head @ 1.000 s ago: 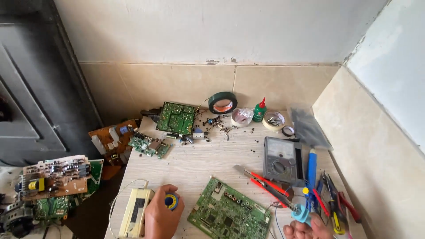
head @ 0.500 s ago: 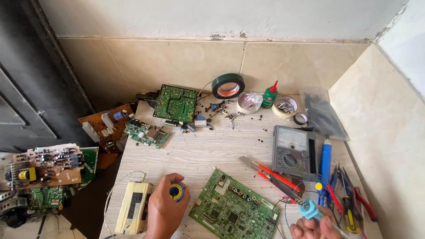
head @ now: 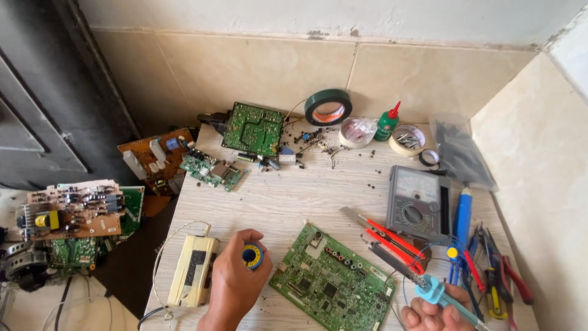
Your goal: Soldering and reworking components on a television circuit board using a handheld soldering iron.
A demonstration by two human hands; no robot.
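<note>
**Hands settling beside the board**

Both hands are sitting higher in view than half a second ago. Lying flat on the pale wood-grain table [head: 294, 196], the green rectangular circuit board [head: 334, 279] is between them, untouched. Left hand [head: 236, 285] is pinching a small blue-and-yellow solder spool [head: 252, 255]; right hand [head: 436, 315] is gripping a light-blue soldering iron [head: 429, 288], tip off the board. Soldering looks not yet begun.

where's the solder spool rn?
Head view, bottom centre-left: the solder spool is in the left hand, between the cream box and the green board.
</note>
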